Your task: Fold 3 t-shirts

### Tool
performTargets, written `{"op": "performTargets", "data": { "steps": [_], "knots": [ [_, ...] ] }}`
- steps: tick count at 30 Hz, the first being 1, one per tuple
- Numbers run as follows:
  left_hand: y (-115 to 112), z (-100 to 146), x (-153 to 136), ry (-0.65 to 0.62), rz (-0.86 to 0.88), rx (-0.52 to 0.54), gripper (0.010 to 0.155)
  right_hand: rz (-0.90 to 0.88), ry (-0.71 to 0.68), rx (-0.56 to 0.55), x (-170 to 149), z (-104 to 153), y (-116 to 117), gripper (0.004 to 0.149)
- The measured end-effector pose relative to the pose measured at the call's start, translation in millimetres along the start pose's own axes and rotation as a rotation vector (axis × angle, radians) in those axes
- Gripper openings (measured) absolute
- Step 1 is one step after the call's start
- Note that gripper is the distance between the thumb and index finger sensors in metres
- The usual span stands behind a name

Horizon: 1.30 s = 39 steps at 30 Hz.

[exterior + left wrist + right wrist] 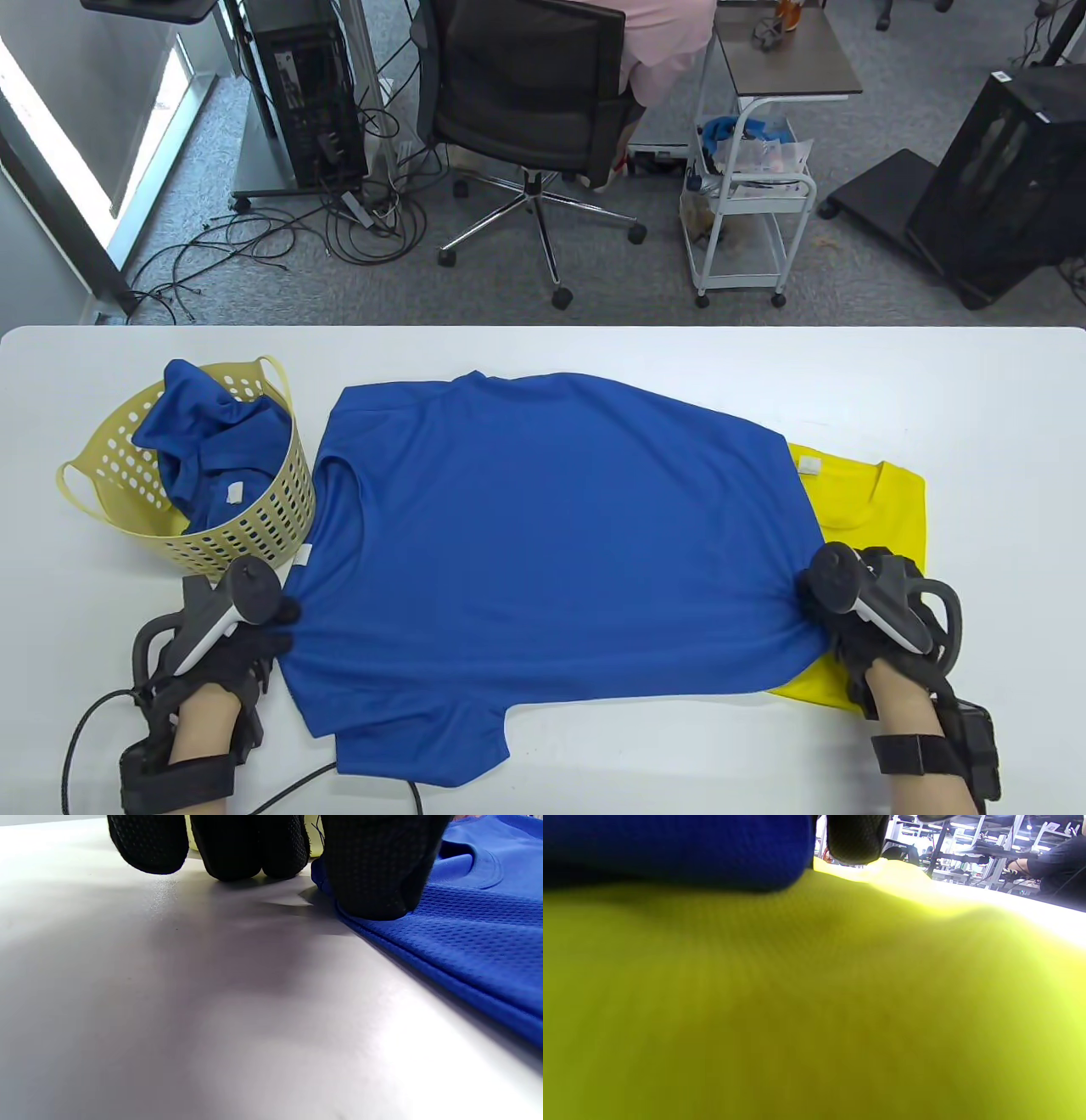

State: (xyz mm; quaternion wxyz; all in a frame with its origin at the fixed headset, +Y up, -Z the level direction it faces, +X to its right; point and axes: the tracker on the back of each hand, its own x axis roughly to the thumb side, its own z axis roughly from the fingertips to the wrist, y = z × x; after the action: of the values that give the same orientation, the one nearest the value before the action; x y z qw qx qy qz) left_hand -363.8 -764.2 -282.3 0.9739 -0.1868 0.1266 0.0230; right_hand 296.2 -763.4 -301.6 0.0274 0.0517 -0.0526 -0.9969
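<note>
A blue t-shirt (551, 543) lies spread flat across the white table (976, 407), collar to the left and hem to the right. My left hand (276, 624) pinches its left edge by the collar; in the left wrist view a gloved finger (369, 870) clamps the blue mesh cloth (466, 938) at the table top. My right hand (810, 598) grips the shirt's right edge. A folded yellow t-shirt (874, 509) lies under that edge and fills the right wrist view (797, 1005), with blue cloth (670, 849) above it. A second blue shirt (212, 441) is bunched in the basket.
The yellow perforated basket (254, 526) stands at the table's left, close to my left hand. A black glove cable (297, 785) trails along the near edge. Beyond the far edge are an office chair (526, 93) and a white wheeled cart (751, 195).
</note>
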Motion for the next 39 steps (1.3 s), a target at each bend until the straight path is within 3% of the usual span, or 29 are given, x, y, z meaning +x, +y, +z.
{"op": "performTargets", "data": {
  "steps": [6,10,13,15,17,19,20,21,23,24,26,30,34,36,39],
  "knots": [
    [-2,-2,-6,0.022,0.026,0.006,0.041,0.001,-0.007,0.044,-1,-2,3,0.036],
    [0,-1,-5,-0.004,-0.059,0.026,0.041,-0.053,0.004,0.027,-11,-2,0,0.037],
    [6,2,-8,-0.021,-0.020,0.052,0.042,-0.094,0.012,0.022,-16,-1,-8,0.038],
    [20,14,-9,-0.047,0.049,0.149,0.042,-0.174,0.019,-0.099,-22,5,-29,0.038],
    [38,32,-11,-0.080,0.144,0.354,0.042,-0.260,0.031,-0.353,-30,19,-60,0.038],
    [50,50,-16,-0.101,0.226,0.573,0.042,-0.258,0.025,-0.523,-35,32,-74,0.038],
    [52,54,-17,-0.108,0.240,0.609,0.042,-0.251,0.018,-0.533,-35,33,-75,0.038],
    [53,59,-18,-0.114,0.238,0.637,0.042,-0.214,0.002,-0.469,-35,34,-74,0.038],
    [49,55,-18,-0.102,0.172,0.503,0.042,-0.152,-0.023,-0.276,-34,29,-67,0.037],
    [42,50,-18,-0.094,0.130,0.327,0.043,-0.128,-0.022,-0.042,-34,24,-54,0.037],
    [30,42,-19,-0.092,0.107,0.113,0.045,-0.164,-0.035,0.115,-35,20,-41,0.038],
    [26,36,-19,-0.081,0.155,0.172,0.046,-0.223,0.008,0.020,-41,19,-41,0.047],
    [12,28,-5,-0.081,0.062,0.051,0.059,-0.225,-0.003,-0.023,-38,19,-41,0.055],
    [1,21,3,-0.078,-0.005,-0.042,0.074,-0.225,-0.013,-0.035,-37,19,-41,0.058],
    [-2,14,5,-0.040,-0.092,-0.043,0.079,-0.241,-0.034,-0.059,-35,21,-42,0.062]
  ]
}}
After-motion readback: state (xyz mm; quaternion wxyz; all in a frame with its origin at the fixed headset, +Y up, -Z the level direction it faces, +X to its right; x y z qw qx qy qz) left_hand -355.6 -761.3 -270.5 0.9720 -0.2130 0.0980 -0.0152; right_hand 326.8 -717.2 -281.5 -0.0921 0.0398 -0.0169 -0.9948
